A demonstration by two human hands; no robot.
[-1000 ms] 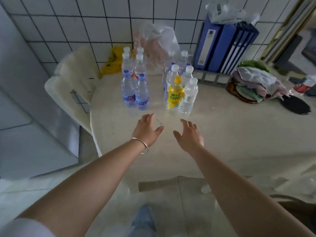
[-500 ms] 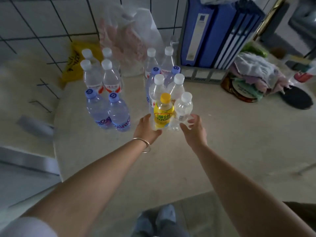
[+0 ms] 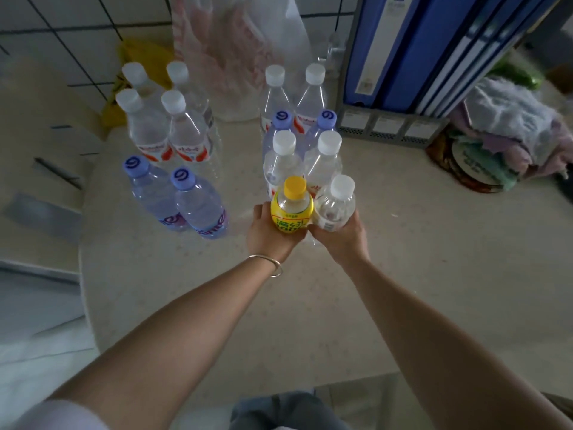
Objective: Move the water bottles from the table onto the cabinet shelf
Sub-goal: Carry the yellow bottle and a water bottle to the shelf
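Clear plastic water bottles stand upright in two clusters on a pale, faintly speckled tabletop [image 3: 403, 274] with a rounded left edge. Left cluster: four white-capped bottles with red-and-white labels [image 3: 173, 131] toward the far edge, two rounder, bluish-tinted bottles with purple caps [image 3: 186, 200] in front of them. Right cluster: rows of two running back toward the wall, white caps at the far end [image 3: 294, 88], purple caps [image 3: 305, 119] next, white caps [image 3: 305, 156] nearer. At the near end of this cluster stand a yellow-capped bottle with a yellow label [image 3: 292, 209] and, touching its right side, a short clear bottle with a white cap [image 3: 336, 206]. Left hand [image 3: 269, 234], thin metal bangle [image 3: 268, 264] at the wrist, grips the yellow bottle low on its body, fingers curled round the far side. Right hand [image 3: 344, 235] grips the short clear bottle the same way, fingers wrapped behind it. Whether either bottle is off the surface cannot be told. Along the far edge: a crinkled translucent plastic bag [image 3: 235, 51], a yellow bag [image 3: 139, 57] to its left, blue ring binders [image 3: 418, 48] upright in a grey slotted rack [image 3: 390, 125], and a heap of crumpled cloths [image 3: 508, 125] toward the right edge. White square wall tiles with dark grout [image 3: 62, 23] behind.
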